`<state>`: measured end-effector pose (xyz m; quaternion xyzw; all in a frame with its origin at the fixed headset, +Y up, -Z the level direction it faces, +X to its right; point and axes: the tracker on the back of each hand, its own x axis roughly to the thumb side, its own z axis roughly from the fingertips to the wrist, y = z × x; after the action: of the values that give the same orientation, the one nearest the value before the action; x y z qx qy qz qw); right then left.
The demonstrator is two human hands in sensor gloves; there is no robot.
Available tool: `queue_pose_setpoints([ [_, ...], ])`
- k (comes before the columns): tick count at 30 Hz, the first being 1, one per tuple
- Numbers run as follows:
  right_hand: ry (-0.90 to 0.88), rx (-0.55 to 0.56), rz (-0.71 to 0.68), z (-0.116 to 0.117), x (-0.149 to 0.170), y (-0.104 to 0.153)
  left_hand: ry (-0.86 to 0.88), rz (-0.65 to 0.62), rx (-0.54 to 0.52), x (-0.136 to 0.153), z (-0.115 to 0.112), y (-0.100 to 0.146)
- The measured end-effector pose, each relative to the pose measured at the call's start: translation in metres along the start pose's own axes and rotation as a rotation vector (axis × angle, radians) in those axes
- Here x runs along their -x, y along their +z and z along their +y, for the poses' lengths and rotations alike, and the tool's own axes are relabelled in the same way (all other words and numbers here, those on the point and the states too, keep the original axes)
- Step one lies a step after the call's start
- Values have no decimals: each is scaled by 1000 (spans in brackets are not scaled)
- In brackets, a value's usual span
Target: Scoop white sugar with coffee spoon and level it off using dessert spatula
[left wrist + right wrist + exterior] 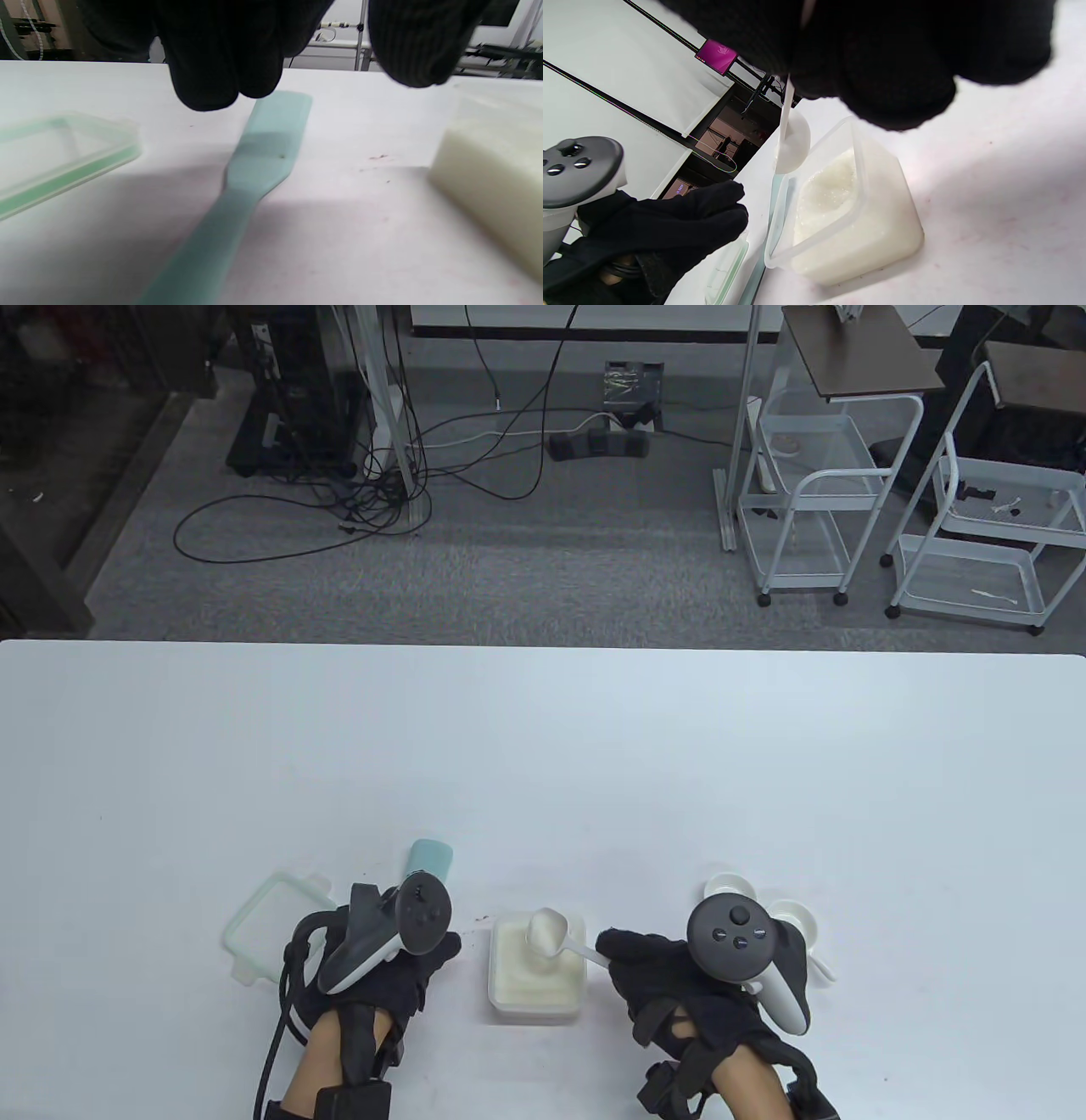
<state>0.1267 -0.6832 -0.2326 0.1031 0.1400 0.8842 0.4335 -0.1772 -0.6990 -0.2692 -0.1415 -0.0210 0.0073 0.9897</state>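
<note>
A clear square container of white sugar sits on the table between my hands. My right hand pinches the handle of a white coffee spoon and holds its bowl just above the sugar at the container's far side. How full the bowl is cannot be told. A teal dessert spatula lies flat on the table left of the container, its blade pointing away from me. My left hand hovers over the spatula handle; its fingers hang above it without gripping.
The container's green-rimmed lid lies to the left of my left hand. Several white measuring spoons lie beside my right hand, partly hidden by its tracker. The white table stretches away beyond the hands.
</note>
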Motion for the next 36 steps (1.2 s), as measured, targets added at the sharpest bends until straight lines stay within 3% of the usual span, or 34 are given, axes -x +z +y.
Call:
queue_pose_setpoints([
  [9, -15, -4, -17, 0, 0, 0, 119, 104, 56, 17, 5, 1],
  [19, -26, -5, -19, -2, 0, 0, 1, 213, 226, 27, -15, -10],
  [25, -19, -11, -16, -1, 0, 0, -56, 236, 262, 19, -28, -15],
  [31, -8, -16, -13, 1, -1, 0, -244, 264, 232, -3, -35, -13],
  [36, 1, -18, -16, 2, -2, 1, -261, 293, 270, -16, -41, -10],
])
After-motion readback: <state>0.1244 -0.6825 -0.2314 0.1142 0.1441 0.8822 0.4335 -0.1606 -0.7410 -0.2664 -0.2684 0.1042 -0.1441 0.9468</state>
